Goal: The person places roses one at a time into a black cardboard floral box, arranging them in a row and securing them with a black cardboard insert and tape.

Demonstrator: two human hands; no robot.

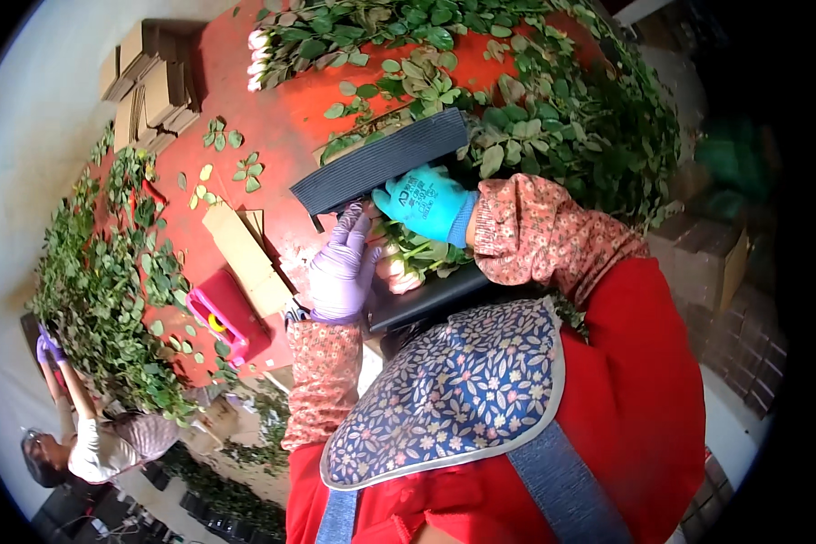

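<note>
A black ribbed flap (381, 159) stands tilted across the middle of the work surface. My right hand (422, 207), in a blue glove, is closed at the flap's lower edge; some of its fingertips are hidden. Beside it, my left hand (340, 272), in a lilac glove, has its fingers stretched up to the same edge and its thumb apart. Pale pink roses (399, 272) with green stems lie between my hands, just below the flap. Under them, a black tray (431, 297) reaches toward my apron.
The red table (286, 118) carries leafy rose stems (562, 136) at the right and more foliage (109, 281) at the left. Flat cardboard (247, 258) lies beside a pink tape dispenser (227, 315). Cardboard sleeves (154, 95) stand far left. A person (100, 444) works at lower left.
</note>
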